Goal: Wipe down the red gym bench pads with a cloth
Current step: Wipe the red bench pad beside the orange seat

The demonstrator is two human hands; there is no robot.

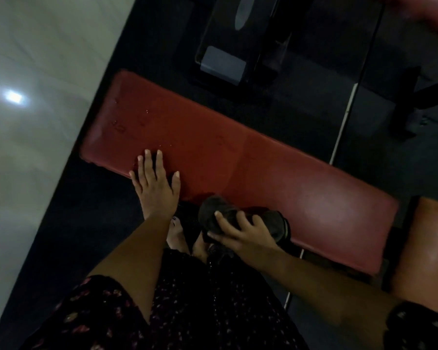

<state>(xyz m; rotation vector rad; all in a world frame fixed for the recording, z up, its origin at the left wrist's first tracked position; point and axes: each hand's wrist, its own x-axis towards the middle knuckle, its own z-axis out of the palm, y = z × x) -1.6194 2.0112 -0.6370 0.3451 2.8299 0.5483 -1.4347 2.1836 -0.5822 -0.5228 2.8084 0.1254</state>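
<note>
A long red bench pad [238,157] runs from upper left to lower right across the view, with small water drops near its left end. My left hand [156,183] lies flat on the pad's near edge, fingers straight and spread. My right hand [245,232] grips a crumpled dark grey cloth [220,210] at the near edge of the pad, a little right of the left hand. The cloth touches the pad's edge.
A second, orange-red pad [430,248] sits at the right, separated by a narrow gap. Dark gym equipment frames [238,54] stand behind the bench on black floor matting. Pale tiled floor [36,122] lies to the left. My bare feet [177,236] are below the bench edge.
</note>
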